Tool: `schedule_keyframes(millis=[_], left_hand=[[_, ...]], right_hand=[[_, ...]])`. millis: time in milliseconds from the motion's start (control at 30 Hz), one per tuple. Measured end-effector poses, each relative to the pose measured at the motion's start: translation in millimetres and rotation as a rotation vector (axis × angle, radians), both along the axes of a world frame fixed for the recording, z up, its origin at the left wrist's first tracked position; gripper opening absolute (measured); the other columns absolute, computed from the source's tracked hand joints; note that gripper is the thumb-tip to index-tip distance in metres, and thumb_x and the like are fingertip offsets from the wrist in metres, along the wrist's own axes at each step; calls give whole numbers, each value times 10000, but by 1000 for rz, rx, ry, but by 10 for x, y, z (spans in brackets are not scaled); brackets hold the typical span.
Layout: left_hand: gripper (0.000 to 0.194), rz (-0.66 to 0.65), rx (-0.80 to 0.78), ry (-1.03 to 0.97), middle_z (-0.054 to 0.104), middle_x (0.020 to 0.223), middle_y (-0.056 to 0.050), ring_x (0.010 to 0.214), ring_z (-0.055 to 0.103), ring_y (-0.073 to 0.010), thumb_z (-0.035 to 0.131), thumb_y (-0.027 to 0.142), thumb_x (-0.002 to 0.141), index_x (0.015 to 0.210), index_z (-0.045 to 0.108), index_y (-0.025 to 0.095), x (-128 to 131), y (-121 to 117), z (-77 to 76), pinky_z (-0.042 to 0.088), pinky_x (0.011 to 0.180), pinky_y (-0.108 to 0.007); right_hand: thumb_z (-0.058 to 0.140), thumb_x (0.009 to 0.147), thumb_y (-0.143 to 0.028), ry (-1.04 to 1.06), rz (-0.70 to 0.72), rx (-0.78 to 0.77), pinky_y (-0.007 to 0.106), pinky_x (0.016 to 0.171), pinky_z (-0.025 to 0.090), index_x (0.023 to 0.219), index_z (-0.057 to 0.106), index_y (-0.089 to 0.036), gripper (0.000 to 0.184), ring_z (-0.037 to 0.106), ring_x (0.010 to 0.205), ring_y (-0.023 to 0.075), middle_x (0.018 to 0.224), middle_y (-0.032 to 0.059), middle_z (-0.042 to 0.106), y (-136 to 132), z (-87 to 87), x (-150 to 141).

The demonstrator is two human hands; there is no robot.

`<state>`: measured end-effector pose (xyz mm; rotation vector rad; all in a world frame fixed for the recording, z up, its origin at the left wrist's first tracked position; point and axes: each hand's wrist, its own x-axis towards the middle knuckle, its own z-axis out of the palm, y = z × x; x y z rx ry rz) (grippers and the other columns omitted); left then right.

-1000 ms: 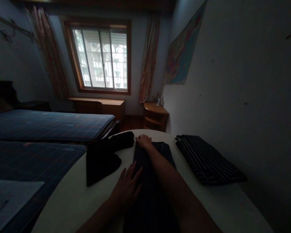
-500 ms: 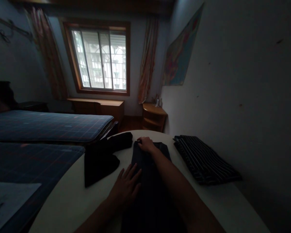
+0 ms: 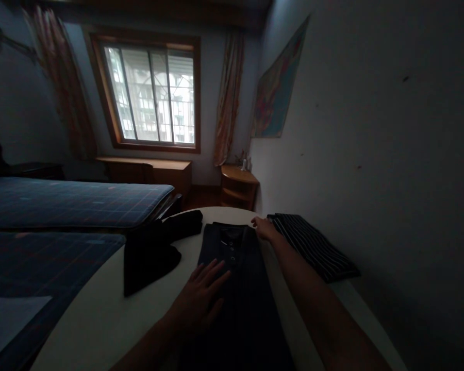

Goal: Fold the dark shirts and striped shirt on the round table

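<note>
A dark buttoned shirt (image 3: 235, 288) lies folded lengthwise on a round white table (image 3: 100, 319), collar toward the window. My left hand (image 3: 201, 296) lies flat on its left side, fingers spread. My right hand (image 3: 263, 228) reaches to the shirt's far right corner by the shoulder, fingers curled on the fabric edge; the dim light hides the exact grip. A black garment (image 3: 154, 250) lies crumpled to the left of the shirt.
A folded striped garment (image 3: 313, 245) lies at the table's right edge against the wall. Two beds with blue checked covers (image 3: 62, 198) stand to the left. A wooden desk (image 3: 147, 172) and corner shelf (image 3: 237, 185) are under the window.
My right hand has moved from the shirt's far left corner across to its far right corner. The collar and buttons now show. My left hand stays pressed on the shirt.
</note>
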<state>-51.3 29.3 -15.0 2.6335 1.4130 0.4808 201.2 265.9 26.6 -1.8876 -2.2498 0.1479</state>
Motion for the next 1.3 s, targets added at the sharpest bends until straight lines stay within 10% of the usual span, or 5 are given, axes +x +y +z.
schedule_keyframes(millis=[133,433,900,1300], left_hand=[[694,-223,-144,11,124,1639,19,1495,159,-296,537,354,937,1545,206,400,154,-155,144,191,1192,-583],[645,-188,-245,2,132,1631,-10,1495,157,-292,493,463,960,1544,235,373,138,-125,122,188,1191,-583],[665,-185,-242,-21,150,1628,-12,1492,166,-295,509,450,951,1548,231,361,148,-131,100,178,1196,-577],[662,-204,-224,-6,171,1623,12,1493,170,-296,488,456,960,1553,210,359,148,-117,82,188,1195,-582]], right_hand=[[516,873,-67,-12,42,-40,245,897,429,1230,645,-179,396,630,1087,182,1137,81,720,1,-114,10],[348,958,-80,-72,-81,65,343,922,441,1171,664,-91,381,607,1135,266,1206,222,648,-8,-109,-98],[473,941,-324,-20,-33,16,274,845,440,1023,728,-149,320,656,1016,226,1081,127,731,66,-77,-150],[343,1005,-339,58,-123,204,353,1013,382,1410,455,-161,457,467,1281,262,1452,151,478,-433,-204,-492]])
